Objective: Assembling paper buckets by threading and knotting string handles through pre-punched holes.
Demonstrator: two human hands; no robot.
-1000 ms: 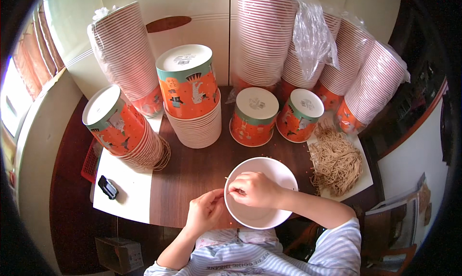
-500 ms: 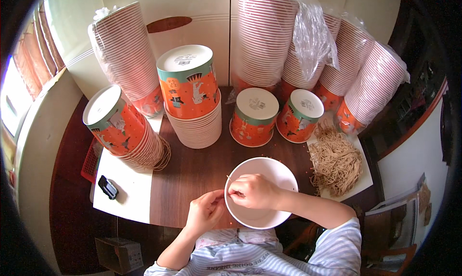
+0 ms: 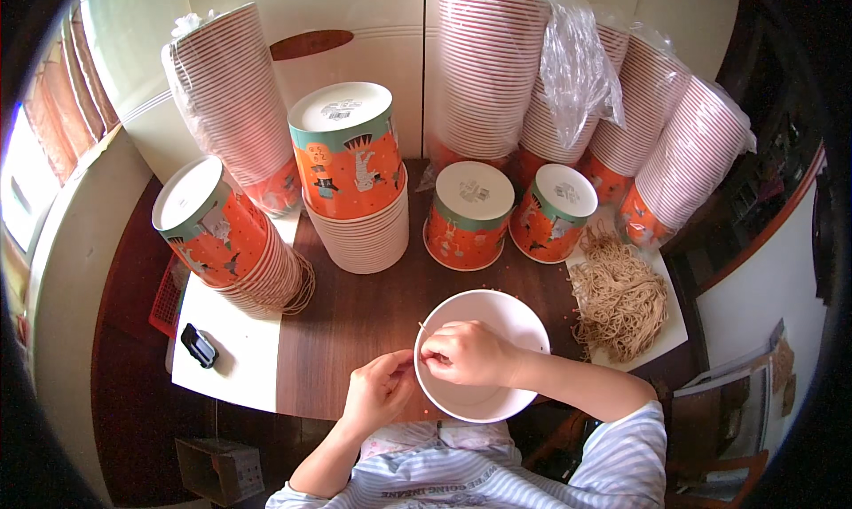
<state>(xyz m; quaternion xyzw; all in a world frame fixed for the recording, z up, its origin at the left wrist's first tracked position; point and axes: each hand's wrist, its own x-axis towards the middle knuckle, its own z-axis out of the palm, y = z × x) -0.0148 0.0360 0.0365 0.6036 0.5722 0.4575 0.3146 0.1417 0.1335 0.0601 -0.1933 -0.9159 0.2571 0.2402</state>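
A white-lined paper bucket (image 3: pixel 475 401) is tipped toward me at the table's front edge, its open mouth facing up. My right hand (image 3: pixel 469 354) reaches over its mouth with the fingers closed in a pinch at the inner left wall. A short tan cord end (image 3: pixel 422 326) pokes out beside those fingertips. Against the outside of the same wall, my left hand (image 3: pixel 382 389) has its thumb and fingers pressed together; whatever they grip is hidden. At the right lies a tangled heap of tan cords (image 3: pixel 624 298).
Upside-down orange and green bucket stacks stand at left (image 3: pixel 217 243) and centre left (image 3: pixel 355 172). Two more inverted buckets (image 3: pixel 469 216) (image 3: pixel 555 214) stand behind the work. Tall plastic-wrapped stacks (image 3: pixel 493 74) line the back. A black clip-like object (image 3: pixel 199 346) lies on white board (image 3: pixel 244 358).
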